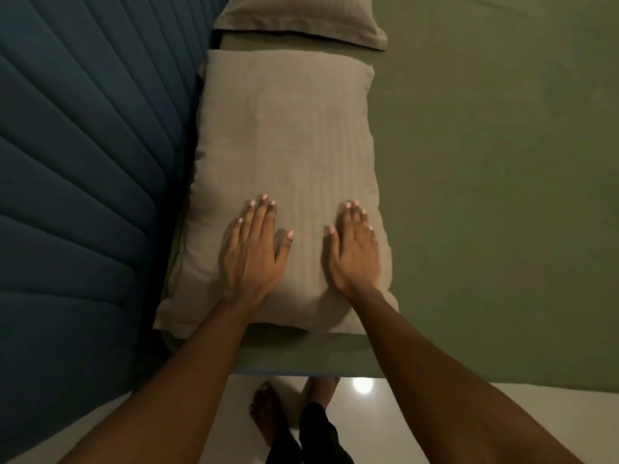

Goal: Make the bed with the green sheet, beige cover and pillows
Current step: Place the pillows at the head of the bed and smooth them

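Left hand (251, 252) and right hand (353, 252) both flat, fingers straight, palms down on near end of near pillow (281, 135); gripping nothing. Pillow long axis near-to-far, straight ahead of hands, left edge just beside blue padded headboard (83, 162), lying on green sheet (485, 162). Hands side by side, equally near; most of pillow length beyond fingertips. Second pillow (301, 18) past far end, separated by a strip of sheet. Likely next: smoothing stroke away along that axis. No beige cover in view.
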